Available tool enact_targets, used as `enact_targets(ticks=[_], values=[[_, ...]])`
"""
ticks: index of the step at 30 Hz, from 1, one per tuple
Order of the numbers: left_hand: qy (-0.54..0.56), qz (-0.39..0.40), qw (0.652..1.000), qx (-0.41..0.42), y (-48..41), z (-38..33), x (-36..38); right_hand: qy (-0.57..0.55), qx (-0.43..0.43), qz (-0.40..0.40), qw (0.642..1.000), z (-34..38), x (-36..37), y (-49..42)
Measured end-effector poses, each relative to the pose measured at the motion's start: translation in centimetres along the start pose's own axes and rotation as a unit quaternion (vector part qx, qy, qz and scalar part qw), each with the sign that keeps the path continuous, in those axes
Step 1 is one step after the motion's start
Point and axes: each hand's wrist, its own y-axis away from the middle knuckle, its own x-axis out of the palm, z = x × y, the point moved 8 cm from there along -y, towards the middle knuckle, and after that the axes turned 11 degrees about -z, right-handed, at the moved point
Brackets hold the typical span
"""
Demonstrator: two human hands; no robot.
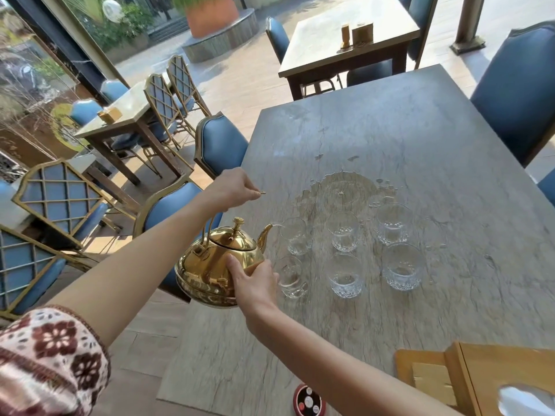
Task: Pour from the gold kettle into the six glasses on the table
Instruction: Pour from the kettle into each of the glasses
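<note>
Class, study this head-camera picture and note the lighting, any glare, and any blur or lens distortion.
Head view: warm sunlight brightens the floor and washes out the far table; the kettle shows sharp mirror glints, and the puddle on the near table shines; table edges splay and lines bend toward the borders, a wide-angle distortion; the left chairs look smeared.

Qty: gold kettle (pixel 216 265) ×1, glasses (pixel 295 237) ×6, tables (pixel 420 130) ×3, wooden box (pixel 480 379) ×1, call btn (pixel 309 400) ×1.

Shiny gold kettle (pixel 210 265) tilted off the table, lid on, spout at far-left glass (pixel 295 237). Six clear cut glasses (pixel 345 277) upright, two rows of three.
</note>
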Motion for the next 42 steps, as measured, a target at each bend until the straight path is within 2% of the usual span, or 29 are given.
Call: enact_targets(ticks=[21,42], values=[[-0.043,0.041,0.998,-0.007,-1.0,-1.1,0.1,-0.026,0.03,0.041,0.998,0.8,0.5,0.3],[-0.054,0.049,0.997,-0.012,-0.1,-2.0,-0.1,-0.018,0.036,0.059,0.997,1.0,-0.1,1.0]])
